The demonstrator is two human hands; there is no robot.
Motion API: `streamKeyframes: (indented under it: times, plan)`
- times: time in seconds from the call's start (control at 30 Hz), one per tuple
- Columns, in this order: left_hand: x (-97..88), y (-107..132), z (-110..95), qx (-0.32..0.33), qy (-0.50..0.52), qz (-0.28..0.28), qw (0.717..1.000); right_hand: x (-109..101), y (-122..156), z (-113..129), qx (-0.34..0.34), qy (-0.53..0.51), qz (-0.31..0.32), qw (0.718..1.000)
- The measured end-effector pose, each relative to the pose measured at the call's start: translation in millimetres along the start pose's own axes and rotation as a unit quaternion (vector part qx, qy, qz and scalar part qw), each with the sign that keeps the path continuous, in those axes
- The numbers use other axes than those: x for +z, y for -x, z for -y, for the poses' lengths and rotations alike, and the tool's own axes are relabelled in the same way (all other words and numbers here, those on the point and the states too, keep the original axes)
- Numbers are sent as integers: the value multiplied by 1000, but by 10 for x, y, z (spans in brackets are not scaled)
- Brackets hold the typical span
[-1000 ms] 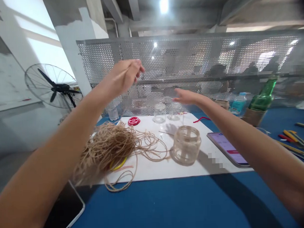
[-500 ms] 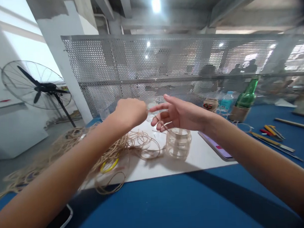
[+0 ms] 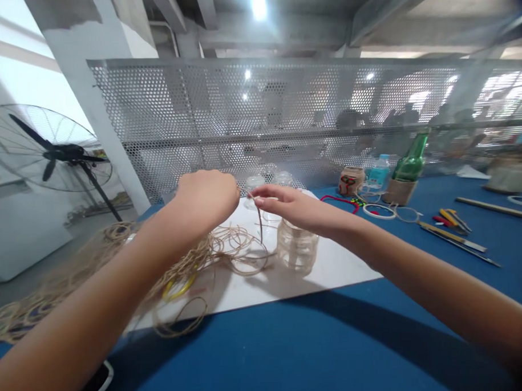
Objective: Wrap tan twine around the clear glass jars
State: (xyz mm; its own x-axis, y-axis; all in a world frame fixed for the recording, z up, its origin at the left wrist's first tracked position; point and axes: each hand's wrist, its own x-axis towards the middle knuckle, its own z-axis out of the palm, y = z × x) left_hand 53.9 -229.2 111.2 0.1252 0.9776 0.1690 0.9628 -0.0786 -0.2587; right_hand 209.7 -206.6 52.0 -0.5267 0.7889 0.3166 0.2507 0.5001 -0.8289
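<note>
Twine hangs as one thin strand from the right hand, whose thumb and forefinger are pinched together on it, just beside the left hand. That left hand shows its back, fingers curled out of sight; whether it grips anything, I cannot tell. Both forearms reach in from the lower corners, the hands nearly meeting. Beneath the right hand stands a glass jar, round and see-through, with pale bands on its wall. Below the left hand spread tan, fibrous loops, tangled and curling near a smooth yellow ring. Under these lies a flat white sheet, its straight near edge closer to the person than the hands. From that edge, a broad stretch of blue tabletop runs between the forearms. Beyond the hands, a perforated metal screen bounds the far side.
</note>
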Motion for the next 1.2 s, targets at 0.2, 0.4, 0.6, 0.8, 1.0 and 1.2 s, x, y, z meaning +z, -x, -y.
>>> streamKeyframes:
  times: [0.2,0.4,0.6,0.8,1.0,1.2]
  plan:
    - [59,104,135,30,-27,-27,999,1,22,7,10,-118,86,989]
    - [339,221,472,90,25,-13,996,-318,320,64,-31,211,2,977]
    - [355,417,197,276,288,33,916,-33,500,114,-100,373,-12,922]
    - [274,404,-199,259,403,-30,877,29,569,73,-125,415,-107,895]
    - [441,256,-284,292,278,-133,905,-143,674,-4,-58,389,-98,914]
    - [579,129,-398,360,268,-139,883,-277,777,-165,-56,399,-56,913]
